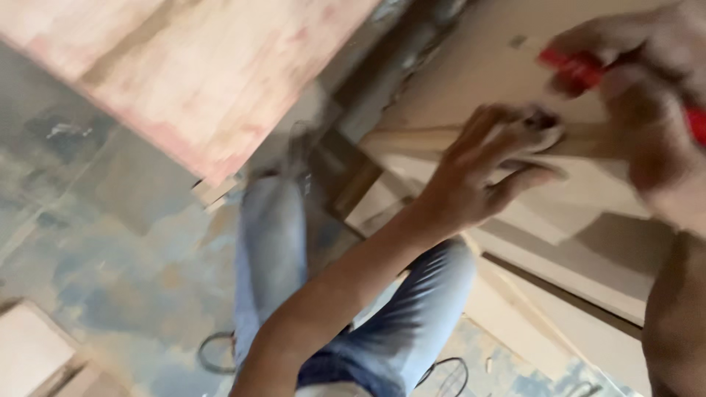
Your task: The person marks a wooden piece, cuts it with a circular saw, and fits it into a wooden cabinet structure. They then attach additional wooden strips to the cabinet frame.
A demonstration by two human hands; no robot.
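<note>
Blurred view, looking down over a stack of pale boards (pixel 515 213) at right. Left hand (pixel 485 173) stretched out over the boards, fingers bent and pressing down on a thin wooden strip (pixel 412 140) lying across the top board. Grip of that hand half curled, fingertips pushed onto the strip near its right end; whether pinching or just pressing, cannot tell through the blur. Right hand (pixel 647 95) up at the right edge, just beside the left hand and above the same strip, wrapped tight around a red-handled tool (pixel 588 70). Grip there pressed together around the red handle, one end poking out left of the fist, more red showing at the frame's right edge. Tool tip hidden behind the fingers.

Left of the boards, legs in blue jeans (pixel 353 294) standing on a patchy grey floor (pixel 95 242). Further left and higher, a big sheet of reddish plywood (pixel 198 73), its corner hanging near the jeans. Down by the feet, dark loops of cable (pixel 220 353) on the floor, below the boards. Another pale board corner (pixel 29 353) at bottom left, well apart from the stack.
</note>
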